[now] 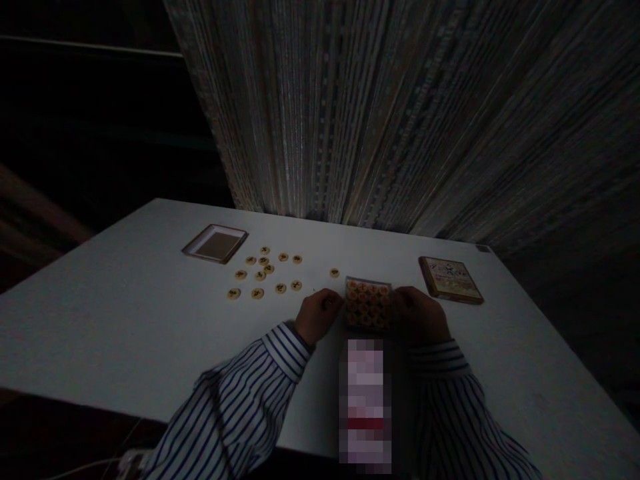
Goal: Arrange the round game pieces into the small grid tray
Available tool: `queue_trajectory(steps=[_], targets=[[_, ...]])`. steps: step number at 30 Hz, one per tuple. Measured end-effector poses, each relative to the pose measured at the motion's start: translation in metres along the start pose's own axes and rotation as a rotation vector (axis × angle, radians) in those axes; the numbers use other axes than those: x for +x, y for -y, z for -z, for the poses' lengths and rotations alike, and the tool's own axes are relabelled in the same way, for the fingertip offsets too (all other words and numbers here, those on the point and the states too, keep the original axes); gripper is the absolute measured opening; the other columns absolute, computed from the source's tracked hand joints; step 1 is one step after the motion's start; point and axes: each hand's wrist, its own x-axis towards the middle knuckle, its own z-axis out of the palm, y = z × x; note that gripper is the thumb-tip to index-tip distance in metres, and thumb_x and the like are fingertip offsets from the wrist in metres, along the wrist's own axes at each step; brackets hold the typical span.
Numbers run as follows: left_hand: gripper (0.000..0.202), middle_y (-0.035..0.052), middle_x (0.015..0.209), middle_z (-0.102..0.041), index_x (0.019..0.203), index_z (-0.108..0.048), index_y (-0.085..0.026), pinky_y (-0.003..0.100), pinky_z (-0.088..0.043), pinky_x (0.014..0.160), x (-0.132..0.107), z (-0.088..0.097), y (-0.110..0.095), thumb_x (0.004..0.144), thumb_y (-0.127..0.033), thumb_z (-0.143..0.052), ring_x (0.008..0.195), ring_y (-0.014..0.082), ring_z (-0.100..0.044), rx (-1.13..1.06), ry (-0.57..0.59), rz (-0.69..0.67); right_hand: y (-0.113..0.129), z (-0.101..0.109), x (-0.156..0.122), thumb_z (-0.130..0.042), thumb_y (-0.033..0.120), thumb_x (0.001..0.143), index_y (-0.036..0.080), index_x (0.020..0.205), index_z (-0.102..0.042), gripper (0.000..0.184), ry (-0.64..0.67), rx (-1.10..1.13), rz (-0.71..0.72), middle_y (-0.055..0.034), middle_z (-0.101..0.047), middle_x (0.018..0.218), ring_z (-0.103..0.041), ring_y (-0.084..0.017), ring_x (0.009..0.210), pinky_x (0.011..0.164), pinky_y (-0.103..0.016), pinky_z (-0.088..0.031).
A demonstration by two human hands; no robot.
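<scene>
A small square box (369, 303) packed with round wooden game pieces marked in red sits on the white table (125, 320). My left hand (319, 315) is curled against the box's left side, fingers closed on its edge. Pressed to the right side is my right hand (419, 313), fingers also closed round the box. Both arms wear striped sleeves. Several round pieces (265, 272) with dark marks lie loose on the table to the left, and a single piece (335, 272) lies just beyond my left hand.
An empty shallow box tray (215, 243) lies at the far left of the table. A flat printed box lid (451, 279) rests at the far right. A striped curtain (400, 113) hangs behind the table. The room is dim.
</scene>
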Motion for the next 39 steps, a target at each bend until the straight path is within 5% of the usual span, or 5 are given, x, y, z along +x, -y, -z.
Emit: queue_trajectory(steps=[8,17,31,39], targets=[[0.024,0.0007,0.064,-0.065,0.076,-0.064,-0.016,0.024,-0.044,0.055,-0.001,-0.002,0.001,0.08,-0.032,-0.047,0.056,0.0125,-0.057,-0.106,0.034,0.045,-0.002,0.001,0.002,-0.033,0.04,0.085,0.019,0.078,-0.06,0.035,0.006,-0.043,0.021,-0.006,-0.066,0.073,-0.059,-0.018,0.067,0.057,-0.027,-0.037],[0.022,0.0017,0.065,-0.065,0.076,-0.064,-0.016,0.025,-0.045,0.057,-0.003,0.004,-0.002,0.079,-0.03,-0.047,0.058,0.0133,-0.058,-0.137,0.027,0.017,-0.001,-0.002,0.001,-0.031,0.035,0.085,0.017,0.087,-0.061,0.035,-0.119,0.078,0.089,-0.0096,-0.068,0.087,-0.061,-0.021,0.081,0.074,-0.033,-0.044],[0.018,-0.0013,0.058,-0.056,0.071,-0.06,-0.015,0.022,-0.039,0.052,-0.022,0.043,0.004,0.074,-0.032,-0.055,0.054,0.0112,-0.049,-0.191,-0.061,0.012,0.012,0.001,0.003,-0.04,0.041,0.081,0.019,0.08,-0.058,0.029,-0.118,0.257,0.148,-0.0067,-0.066,0.078,-0.061,-0.02,0.071,0.063,-0.032,-0.047],[0.023,-0.0021,0.058,-0.053,0.075,-0.059,-0.015,0.023,-0.039,0.054,-0.022,0.078,0.007,0.079,-0.036,-0.049,0.055,0.0121,-0.049,-0.199,-0.141,0.037,0.044,0.015,0.01,-0.041,0.038,0.083,0.02,0.078,-0.056,0.024,-0.137,0.295,0.291,-0.0043,-0.064,0.074,-0.06,-0.018,0.069,0.062,-0.029,-0.046]])
